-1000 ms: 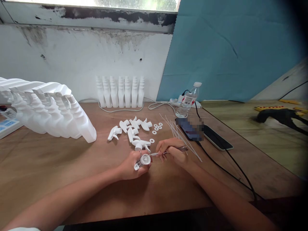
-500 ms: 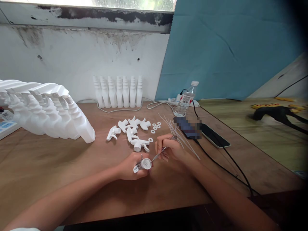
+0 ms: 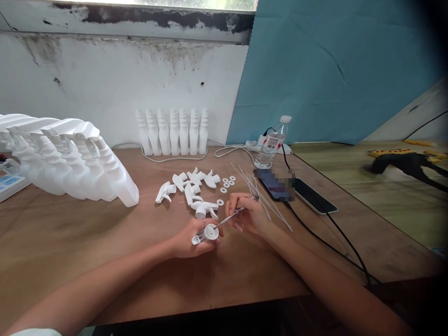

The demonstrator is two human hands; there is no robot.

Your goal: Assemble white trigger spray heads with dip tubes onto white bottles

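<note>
Lower centre of frame: left hand [image 3: 196,237] grips sprayer head [image 3: 211,232], right hand [image 3: 249,213] pinches thin tool [image 3: 229,218]. I'd hold the head square, pressure light.

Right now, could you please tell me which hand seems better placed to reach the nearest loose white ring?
Probably the right hand: it appears closer to the white ring, though it grips a slim tool. The left hand, slightly farther off, holds a white spray head.

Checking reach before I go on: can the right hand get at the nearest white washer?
Probably yes: the washer lies uncovered beside the right hand, though that hand holds a slim tool.
</note>
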